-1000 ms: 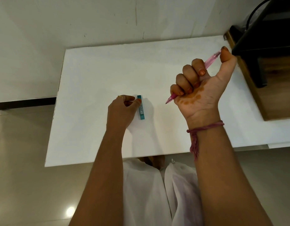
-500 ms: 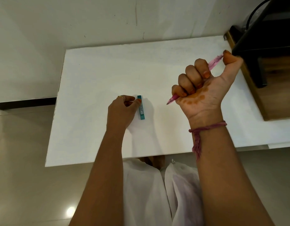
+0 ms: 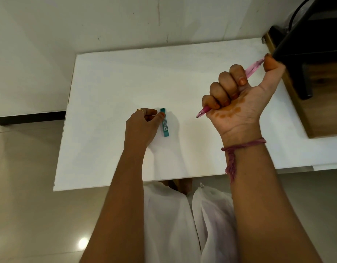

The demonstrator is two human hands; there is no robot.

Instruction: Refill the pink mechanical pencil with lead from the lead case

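The pink mechanical pencil (image 3: pixel 254 68) is held in a fist by my right hand (image 3: pixel 238 95), raised above the right part of the white table (image 3: pixel 116 76). Its tip points down and left, and my thumb sits on its top end. The teal lead case (image 3: pixel 165 124) lies flat near the table's middle. My left hand (image 3: pixel 142 126) rests on the table just left of it, fingers loosely curled, thumb tip touching the case's left edge.
A black device (image 3: pixel 308 44) stands on a wooden surface (image 3: pixel 319 111) at the right, close to my right thumb. The wall runs behind the table. White cloth on my lap (image 3: pixel 171 215) shows below the table's near edge.
My right hand has drifted slightly right with the pencil, and its thumb has come down on the pencil's top end. The left hand and the lead case have not moved.
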